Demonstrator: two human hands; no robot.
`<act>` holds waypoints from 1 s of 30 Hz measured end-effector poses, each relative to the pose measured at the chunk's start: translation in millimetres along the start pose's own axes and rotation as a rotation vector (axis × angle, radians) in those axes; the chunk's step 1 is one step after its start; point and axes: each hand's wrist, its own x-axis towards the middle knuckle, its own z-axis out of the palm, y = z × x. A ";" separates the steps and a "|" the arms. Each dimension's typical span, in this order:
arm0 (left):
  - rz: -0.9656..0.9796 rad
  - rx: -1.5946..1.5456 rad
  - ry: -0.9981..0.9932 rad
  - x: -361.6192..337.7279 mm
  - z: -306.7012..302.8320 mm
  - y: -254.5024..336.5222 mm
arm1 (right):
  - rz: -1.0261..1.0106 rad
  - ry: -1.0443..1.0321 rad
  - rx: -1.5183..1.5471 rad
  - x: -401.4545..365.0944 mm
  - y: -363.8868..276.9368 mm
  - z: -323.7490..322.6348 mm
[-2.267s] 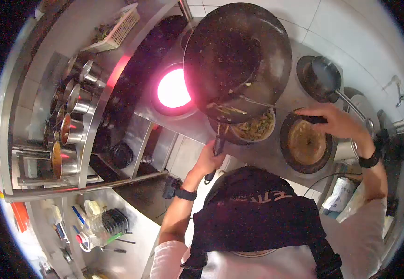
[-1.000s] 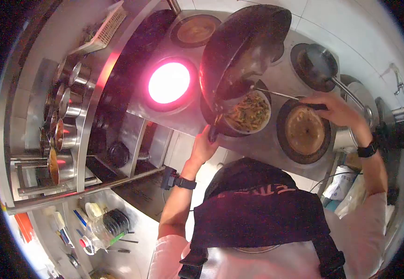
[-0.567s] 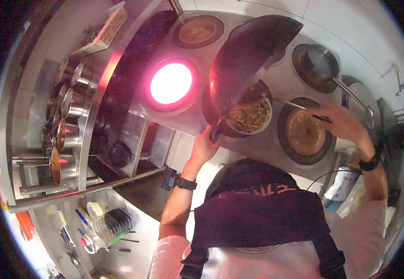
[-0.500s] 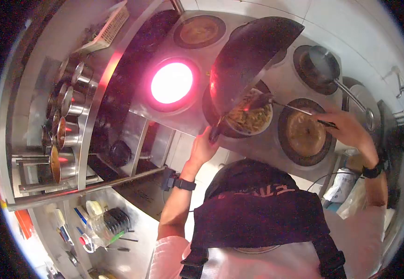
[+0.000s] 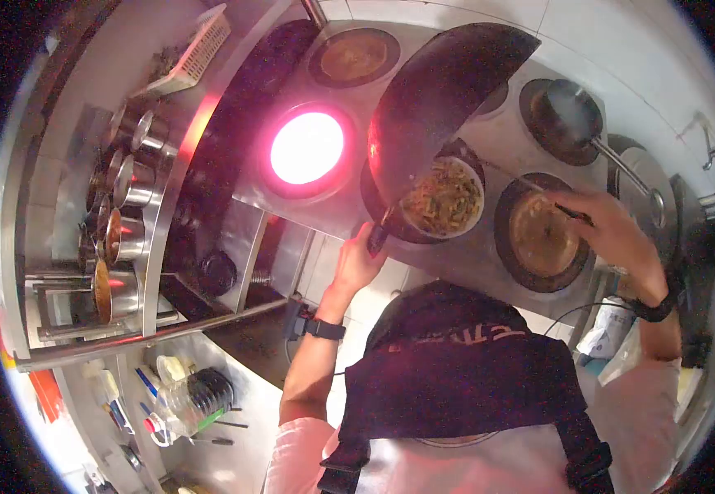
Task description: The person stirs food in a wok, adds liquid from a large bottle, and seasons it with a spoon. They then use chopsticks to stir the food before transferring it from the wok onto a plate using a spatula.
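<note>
Around the handle of a tilted dark wok (image 5: 440, 99) my left hand (image 5: 360, 262) is closed. The wok stands on edge over a round white bowl (image 5: 479, 216) filled with cooked strips of food (image 5: 446, 196). My right hand (image 5: 608, 226) grips the dark handle of a ladle (image 5: 571, 212), above a burner ring with a brownish centre. The ladle's thin shaft runs left toward the wok; its head is hidden behind the wok's edge.
A glowing burner (image 5: 308, 148) lies left of the wok. At the back right sits a small pan (image 5: 570, 115) with a long handle. Several metal pots (image 5: 129, 235) line the left shelf, below a white basket (image 5: 197, 53). A plastic bottle (image 5: 178, 412) lies at the lower left.
The ladle's head has gone from over the bowl to behind the wok, uncovering more of the food. The wok has shifted slightly up and left.
</note>
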 end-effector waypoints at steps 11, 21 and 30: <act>-0.054 -0.002 -0.043 -5.3 -5.2 6.1 | 0.327 -0.179 0.508 -16.5 28.2 -34.4; -0.242 -0.288 -0.153 -11.9 -3.1 30.4 | 0.313 -0.077 0.782 -24.3 41.9 -31.1; -0.221 -0.306 -0.136 -14.4 6.4 15.2 | -0.099 -0.019 -0.063 -1.3 46.0 41.4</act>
